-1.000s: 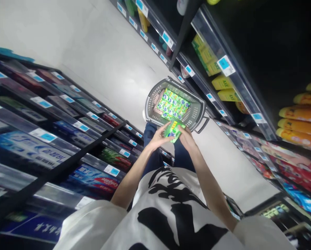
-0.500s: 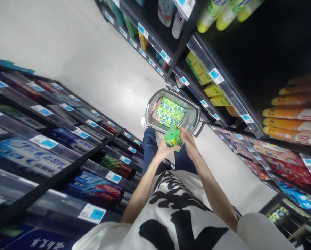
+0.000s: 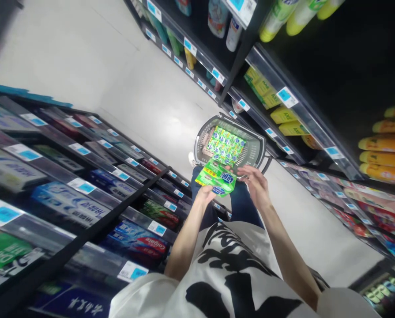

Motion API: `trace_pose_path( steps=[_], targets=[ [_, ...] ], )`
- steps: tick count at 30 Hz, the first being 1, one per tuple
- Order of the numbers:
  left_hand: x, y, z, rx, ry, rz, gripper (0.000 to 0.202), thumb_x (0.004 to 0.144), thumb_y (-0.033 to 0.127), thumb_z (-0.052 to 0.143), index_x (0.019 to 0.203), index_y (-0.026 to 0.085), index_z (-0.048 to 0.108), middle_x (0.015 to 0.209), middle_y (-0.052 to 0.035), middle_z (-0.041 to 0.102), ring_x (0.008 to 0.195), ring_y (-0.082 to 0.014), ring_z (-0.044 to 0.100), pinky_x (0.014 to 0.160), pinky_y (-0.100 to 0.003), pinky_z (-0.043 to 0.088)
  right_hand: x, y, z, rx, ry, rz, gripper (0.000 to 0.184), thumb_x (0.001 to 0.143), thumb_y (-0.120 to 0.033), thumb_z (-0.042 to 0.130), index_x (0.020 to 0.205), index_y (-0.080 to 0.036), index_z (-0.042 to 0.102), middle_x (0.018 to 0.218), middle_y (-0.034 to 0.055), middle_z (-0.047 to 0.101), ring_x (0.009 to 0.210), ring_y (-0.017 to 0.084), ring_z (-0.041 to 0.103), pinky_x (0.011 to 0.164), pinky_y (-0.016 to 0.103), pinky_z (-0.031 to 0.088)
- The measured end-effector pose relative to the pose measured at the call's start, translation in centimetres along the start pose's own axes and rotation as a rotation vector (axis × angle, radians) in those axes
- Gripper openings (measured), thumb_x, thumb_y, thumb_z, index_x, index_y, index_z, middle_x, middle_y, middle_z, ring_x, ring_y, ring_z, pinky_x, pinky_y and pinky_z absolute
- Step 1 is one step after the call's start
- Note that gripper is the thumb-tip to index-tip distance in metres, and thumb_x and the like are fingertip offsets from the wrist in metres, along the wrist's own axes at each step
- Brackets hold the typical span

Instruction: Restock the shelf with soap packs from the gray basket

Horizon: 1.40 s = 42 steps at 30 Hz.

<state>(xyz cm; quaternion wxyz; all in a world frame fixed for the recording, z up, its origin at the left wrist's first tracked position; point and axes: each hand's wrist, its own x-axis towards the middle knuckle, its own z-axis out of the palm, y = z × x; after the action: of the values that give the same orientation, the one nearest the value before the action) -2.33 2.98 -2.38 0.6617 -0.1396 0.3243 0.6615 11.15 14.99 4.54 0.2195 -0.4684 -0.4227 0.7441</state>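
Observation:
A green soap pack (image 3: 216,176) with yellow patches and blue-and-white lettering is held over my legs, its broad printed side facing up. My left hand (image 3: 205,195) grips its lower left edge, thumb on top. At the pack's right end is my right hand (image 3: 255,183), fingers spread and slightly bent; whether a fingertip still touches the pack I cannot tell. Just beyond it, a grey shopping basket (image 3: 255,148) on the floor holds rows of similar green packs (image 3: 226,143).
Shelves of boxed toothpaste (image 3: 134,240) run close along my left. On the right, a dark shelf (image 3: 270,73) carries yellow AXE packs (image 3: 285,115) and orange bottles (image 3: 382,157). Pale floor (image 3: 144,88) stretches ahead between them. The basket's handle (image 3: 266,164) sticks out toward the right shelf.
The soap pack has turned so its broad lettered side shows. My right hand has loosened from it and spread its fingers, while my left hand keeps hold. The view has shifted slightly.

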Motion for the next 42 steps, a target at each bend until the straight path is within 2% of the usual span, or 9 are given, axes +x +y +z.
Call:
trace_pose_path(
  steps=[4,9,13,18,25,28,33,38,42],
  targets=[
    [0.5,0.0,1.8,0.059,0.058,0.006,0.091,0.049,0.038,0.095,0.132,0.02,0.062,0.127,-0.0126,0.071,0.129,-0.0391,0.06,0.113,-0.055,0.046,0.6,-0.2,0.8,-0.145,-0.199,0.039,0.048,0.087,-0.044,0.077,0.132,-0.033,0.065,0.148,0.0026,0.06,0.142,0.025,0.05,0.116,0.042,0.045],
    [1.6,-0.4,2.4,0.147,0.085,-0.001,0.082,0.055,0.035,0.094,0.129,0.02,0.062,0.118,-0.01,0.073,0.115,-0.032,0.067,0.107,-0.046,0.049,2.0,0.6,-0.6,-0.228,-0.17,0.096,0.064,0.078,-0.045,0.085,0.136,-0.032,0.061,0.147,0.0036,0.059,0.143,0.026,0.049,0.124,0.044,0.036],
    [2.3,1.4,2.6,0.424,0.038,-0.082,0.073,0.062,0.04,0.092,0.125,0.017,0.063,0.121,-0.0102,0.071,0.117,-0.0332,0.064,0.105,-0.044,0.049,3.0,0.3,-2.0,-0.231,-0.183,0.149,0.076,0.069,-0.042,0.092,0.136,-0.032,0.058,0.139,0.0051,0.063,0.133,0.027,0.057,0.115,0.044,0.046],
    [2.3,5.2,5.5,0.895,-0.174,-0.195,0.074,0.081,0.047,0.077,0.144,0.022,0.05,0.145,-0.0109,0.06,0.135,-0.0316,0.055,0.114,-0.044,0.046,3.4,-1.0,-1.8,-0.147,-0.168,0.191,0.084,0.057,-0.042,0.097,0.131,-0.031,0.058,0.124,0.0017,0.069,0.109,0.022,0.068,0.095,0.036,0.058],
    [2.4,5.5,7.7,1.089,0.048,0.106,0.085,0.072,0.05,0.078,0.146,0.025,0.045,0.127,-0.0082,0.07,0.118,-0.0311,0.068,0.1,-0.041,0.058,3.5,-0.3,-2.2,-0.003,0.13,0.159,0.089,0.037,-0.045,0.102,0.114,-0.031,0.061,0.113,0.0018,0.07,0.099,0.027,0.07,0.086,0.04,0.061],
    [1.8,5.9,8.7,1.134,0.045,0.193,0.066,0.069,0.049,0.081,0.128,0.029,0.06,0.116,-0.0039,0.076,0.108,-0.031,0.072,0.088,-0.036,0.062,3.6,-3.8,-3.1,-0.188,-0.056,0.176,0.096,0.035,-0.036,0.103,0.12,-0.031,0.061,0.119,0.0027,0.068,0.106,0.028,0.068,0.085,0.037,0.059],
    [1.0,6.9,12.5,1.308,-0.188,0.316,0.064,0.064,0.03,0.081,0.127,0.032,0.066,0.12,-0.0027,0.076,0.103,-0.0314,0.075,0.088,-0.035,0.063,3.9,-12.6,-3.7,-0.654,-0.467,0.14,0.103,0.037,-0.027,0.101,0.132,-0.029,0.062,0.123,0.0049,0.07,0.104,0.025,0.068,0.092,0.035,0.055],
    [0.4,9.4,17.1,1.262,-0.308,0.43,0.062,0.077,0.038,0.076,0.137,0.038,0.063,0.133,-0.0036,0.07,0.116,-0.0325,0.069,0.097,-0.04,0.061,2.6,-17.9,-4.8,-0.697,-0.354,0.011,0.083,0.037,-0.025,0.1,0.113,-0.028,0.069,0.104,0.0011,0.073,0.088,0.022,0.069,0.079,0.031,0.055],
    [1.4,12.6,22.0,1.13,-0.326,0.539,0.054,0.091,0.043,0.065,0.145,0.037,0.056,0.143,-0.005,0.063,0.122,-0.0316,0.065,0.103,-0.047,0.058,0.3,-21.1,-8.0,-0.502,-0.06,0.0,0.08,0.047,-0.044,0.097,0.12,-0.029,0.067,0.113,0.006,0.072,0.098,0.028,0.071,0.08,0.037,0.058]
  ],
)
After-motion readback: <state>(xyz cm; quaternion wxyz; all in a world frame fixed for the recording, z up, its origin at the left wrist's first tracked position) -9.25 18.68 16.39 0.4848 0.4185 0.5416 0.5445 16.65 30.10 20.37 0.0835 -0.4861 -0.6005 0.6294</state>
